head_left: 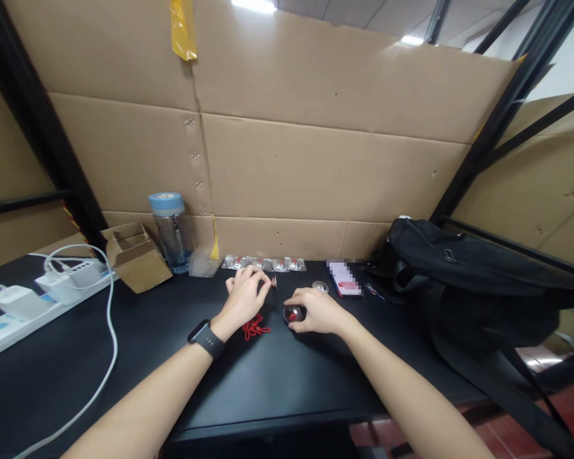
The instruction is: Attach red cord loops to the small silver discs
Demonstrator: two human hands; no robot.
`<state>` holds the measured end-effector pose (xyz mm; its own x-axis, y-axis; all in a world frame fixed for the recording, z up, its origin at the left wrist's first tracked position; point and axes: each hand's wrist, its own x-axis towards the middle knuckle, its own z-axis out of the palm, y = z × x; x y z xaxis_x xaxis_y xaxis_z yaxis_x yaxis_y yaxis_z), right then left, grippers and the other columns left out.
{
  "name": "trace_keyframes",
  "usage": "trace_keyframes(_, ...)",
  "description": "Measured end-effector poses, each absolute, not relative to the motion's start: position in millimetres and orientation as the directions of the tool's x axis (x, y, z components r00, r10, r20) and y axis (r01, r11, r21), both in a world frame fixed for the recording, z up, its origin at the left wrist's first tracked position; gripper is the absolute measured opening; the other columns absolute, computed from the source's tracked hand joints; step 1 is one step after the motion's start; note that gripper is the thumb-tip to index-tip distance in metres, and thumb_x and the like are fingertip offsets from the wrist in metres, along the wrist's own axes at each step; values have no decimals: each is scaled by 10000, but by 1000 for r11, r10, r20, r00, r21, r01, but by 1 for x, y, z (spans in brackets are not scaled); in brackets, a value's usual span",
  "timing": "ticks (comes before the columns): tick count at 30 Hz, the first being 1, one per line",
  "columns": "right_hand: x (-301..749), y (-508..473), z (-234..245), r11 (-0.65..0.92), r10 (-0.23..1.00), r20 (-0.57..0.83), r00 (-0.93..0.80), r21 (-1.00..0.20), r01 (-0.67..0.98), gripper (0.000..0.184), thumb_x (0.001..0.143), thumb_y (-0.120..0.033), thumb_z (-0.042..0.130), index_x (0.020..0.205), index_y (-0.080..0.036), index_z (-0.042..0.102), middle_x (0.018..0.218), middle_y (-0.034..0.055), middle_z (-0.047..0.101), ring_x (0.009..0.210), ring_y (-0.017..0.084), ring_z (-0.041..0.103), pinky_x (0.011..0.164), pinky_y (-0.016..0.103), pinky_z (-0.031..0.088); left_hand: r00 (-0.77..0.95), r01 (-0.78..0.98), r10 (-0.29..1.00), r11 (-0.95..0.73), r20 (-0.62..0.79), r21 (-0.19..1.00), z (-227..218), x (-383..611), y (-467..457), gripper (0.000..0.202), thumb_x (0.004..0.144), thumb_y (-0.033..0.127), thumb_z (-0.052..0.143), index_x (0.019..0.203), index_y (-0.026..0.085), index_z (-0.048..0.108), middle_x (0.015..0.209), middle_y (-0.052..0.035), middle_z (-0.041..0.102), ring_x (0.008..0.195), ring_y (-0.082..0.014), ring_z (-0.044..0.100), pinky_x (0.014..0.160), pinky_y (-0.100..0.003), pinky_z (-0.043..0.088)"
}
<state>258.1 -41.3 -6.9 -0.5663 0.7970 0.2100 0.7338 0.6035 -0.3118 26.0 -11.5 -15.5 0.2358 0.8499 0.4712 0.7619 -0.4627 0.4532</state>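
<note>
While my left hand [249, 290] pinches an upright, edge-on disc [274, 281], I see my right hand [321, 310] clamped on a shiny round piece [293, 314] at the disc's five o'clock, red cord [255, 327] at seven.

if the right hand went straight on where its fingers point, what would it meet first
Probably the left hand, though the red cord lies close to that line too; depth is unclear from this single view.
</note>
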Motion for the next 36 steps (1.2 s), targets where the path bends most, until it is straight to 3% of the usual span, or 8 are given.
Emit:
trace_keyframes(2, 257, -40, -7, 589, 807, 307, -505, -354, 727, 425, 693, -293, 798, 1111, -252, 731, 1045, 57, 725, 965, 249, 674, 877, 344, 485, 239, 756, 858, -458, 454, 468, -15, 25, -11, 217, 977, 391, 518, 920, 268, 687, 1168, -44, 630, 1169, -267, 503, 915, -433, 350)
trace_keyframes(5, 257, -36, -6, 506, 856, 435, -279, -597, 622, 378, 708, -289, 782, 1068, -235, 678, 1050, 47, 734, 961, 231, 677, 846, 347, 500, 244, 732, 881, -441, 405, 519, -15, 26, -10, 215, 967, 410, 528, 921, 278, 692, 1167, -34, 636, 1180, -272, 507, 926, -447, 365)
trace_keyframes(10, 246, -32, -9, 405, 914, 404, -32, -905, 132, 340, 739, -416, 802, 810, -210, 541, 1085, 89, 732, 1034, 252, 689, 773, 322, 542, 287, 647, 890, -453, 355, 613, -14, 33, -15, 209, 956, 423, 545, 906, 278, 687, 1169, -12, 642, 1174, -261, 523, 975, -457, 378)
trace_keyframes(13, 237, -34, -14, 375, 925, 370, -89, -925, 63, 373, 719, -429, 830, 847, -211, 556, 1099, 91, 732, 1047, 257, 694, 784, 330, 564, 308, 609, 872, -488, 380, 625, -14, 36, -20, 196, 957, 408, 544, 910, 268, 673, 1161, -9, 646, 1159, -249, 533, 993, -448, 382)
trace_keyframes(20, 237, -37, -19, 295, 932, 274, -240, -954, 59, 642, 707, -347, 850, 1278, -256, 571, 1179, 86, 706, 936, 197, 728, 924, 389, 578, 316, 634, 867, -494, 384, 595, -14, 36, -23, 197, 957, 395, 537, 916, 260, 673, 1169, -27, 640, 1179, -269, 519, 962, -461, 399)
trace_keyframes(25, 238, -36, -23, 312, 912, 278, -300, -948, 68, 536, 761, -360, 795, 1258, -233, 641, 1257, 84, 662, 932, 196, 729, 942, 398, 579, 358, 637, 852, -521, 381, 568, -11, 38, -25, 211, 962, 403, 528, 916, 275, 689, 1170, -20, 640, 1166, -261, 521, 955, -455, 403)
trace_keyframes(30, 241, -35, -22, 319, 920, 279, -276, -941, 114, 482, 759, -347, 782, 1201, -228, 632, 1244, 73, 661, 941, 201, 728, 940, 396, 582, 339, 795, 822, -510, 457, 329, -4, 13, -8, 317, 1001, 452, 432, 995, 273, 693, 1201, -64, 651, 1203, -292, 488, 992, -493, 371)
trace_keyframes(36, 248, -33, -18, 325, 925, 273, -265, -929, 176, 427, 769, -316, 736, 1165, -225, 605, 1282, 81, 625, 921, 186, 727, 925, 378, 577, 81, 991, 955, -109, 284, 83, -22, -52, 30, 369, 914, 382, 497, 1157, 189, 697, 1316, -210, 597, 1306, -420, 378, 993, -584, 336)
